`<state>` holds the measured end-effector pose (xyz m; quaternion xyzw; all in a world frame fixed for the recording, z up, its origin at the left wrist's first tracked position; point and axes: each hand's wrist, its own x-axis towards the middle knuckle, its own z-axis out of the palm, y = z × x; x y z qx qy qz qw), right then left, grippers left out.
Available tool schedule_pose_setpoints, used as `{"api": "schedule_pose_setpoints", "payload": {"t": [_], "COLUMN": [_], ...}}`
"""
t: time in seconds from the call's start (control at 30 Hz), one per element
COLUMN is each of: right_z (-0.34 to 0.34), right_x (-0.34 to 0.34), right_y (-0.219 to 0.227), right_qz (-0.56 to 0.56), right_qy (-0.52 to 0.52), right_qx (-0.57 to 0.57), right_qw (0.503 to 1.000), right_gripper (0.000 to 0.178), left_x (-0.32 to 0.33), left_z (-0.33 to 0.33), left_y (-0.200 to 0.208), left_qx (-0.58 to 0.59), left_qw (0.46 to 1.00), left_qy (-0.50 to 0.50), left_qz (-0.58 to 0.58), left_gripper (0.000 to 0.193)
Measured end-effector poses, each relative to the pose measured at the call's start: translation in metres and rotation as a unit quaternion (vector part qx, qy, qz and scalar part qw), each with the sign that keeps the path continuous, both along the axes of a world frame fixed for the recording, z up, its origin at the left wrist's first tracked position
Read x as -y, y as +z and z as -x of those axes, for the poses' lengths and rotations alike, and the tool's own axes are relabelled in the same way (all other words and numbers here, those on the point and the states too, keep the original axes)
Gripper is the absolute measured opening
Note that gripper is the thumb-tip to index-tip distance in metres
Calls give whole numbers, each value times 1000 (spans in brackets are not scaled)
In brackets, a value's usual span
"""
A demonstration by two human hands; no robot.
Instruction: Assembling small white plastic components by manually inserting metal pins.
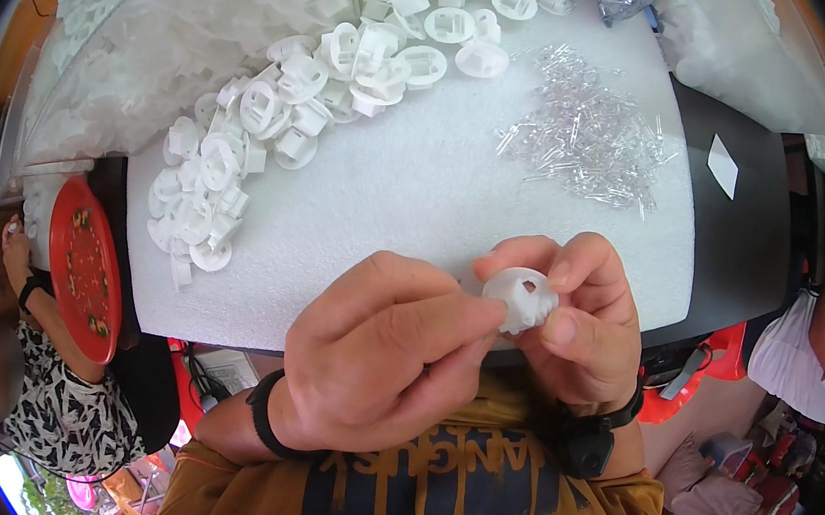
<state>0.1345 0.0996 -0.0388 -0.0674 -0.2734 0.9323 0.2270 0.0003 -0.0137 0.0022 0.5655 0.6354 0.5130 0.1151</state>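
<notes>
White plastic disc part sits pinched between both hands, held above the near edge of the white foam sheet. From the left: my left hand is curled shut, fingertips pressing the disc's side; my right hand is clamped on it, thumb and fingers round the rim. I judge it mid-assembly; next calls for a fine push. Round, slotted, toothed underside.
</notes>
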Motion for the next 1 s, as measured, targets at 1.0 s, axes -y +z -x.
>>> {"api": "schedule_pose_setpoints", "payload": {"t": [1.0], "right_z": [1], "right_x": [11], "right_y": [1], "right_qz": [-162], "right_qy": [-75], "right_qx": [27], "right_qw": [984], "right_gripper": [21], "left_x": [3], "left_z": [2], "left_y": [-6], "left_qx": [-48], "left_qw": [998], "left_qy": [34], "left_qz": [-32], "left_gripper": [29]}}
